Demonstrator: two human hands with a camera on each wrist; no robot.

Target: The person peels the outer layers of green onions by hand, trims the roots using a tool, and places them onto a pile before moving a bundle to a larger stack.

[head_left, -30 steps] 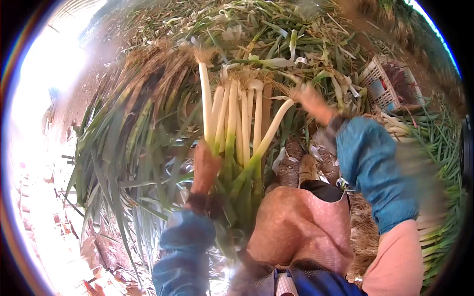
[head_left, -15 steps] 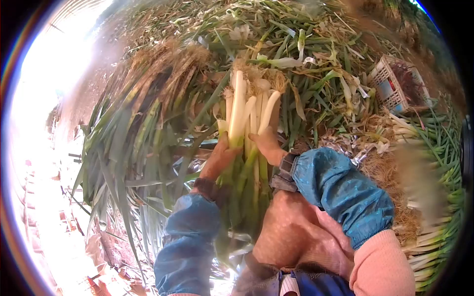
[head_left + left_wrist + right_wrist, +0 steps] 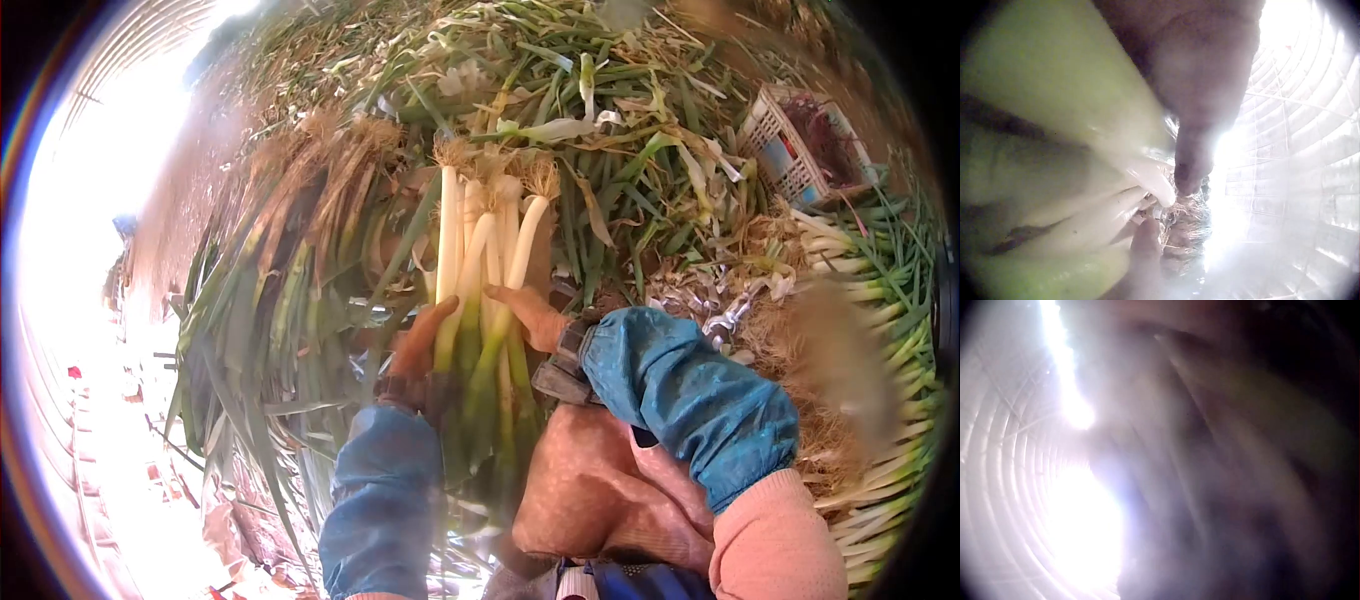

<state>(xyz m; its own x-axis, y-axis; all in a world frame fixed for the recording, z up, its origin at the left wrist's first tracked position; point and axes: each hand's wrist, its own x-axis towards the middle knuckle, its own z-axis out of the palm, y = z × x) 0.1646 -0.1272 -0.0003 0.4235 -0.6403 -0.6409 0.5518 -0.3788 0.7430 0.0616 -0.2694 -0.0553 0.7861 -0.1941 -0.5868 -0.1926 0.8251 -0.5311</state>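
Several leeks (image 3: 472,275), between left hand (image 3: 422,340) and right hand (image 3: 534,318), seemingly clasped

In the middle there is the bunch of leeks (image 3: 490,260) — left of it, the stalk heap (image 3: 300,290); to the right, the leek row (image 3: 895,400). Leaf litter (image 3: 400,60) lies far behind — the crate (image 3: 795,172), far right.
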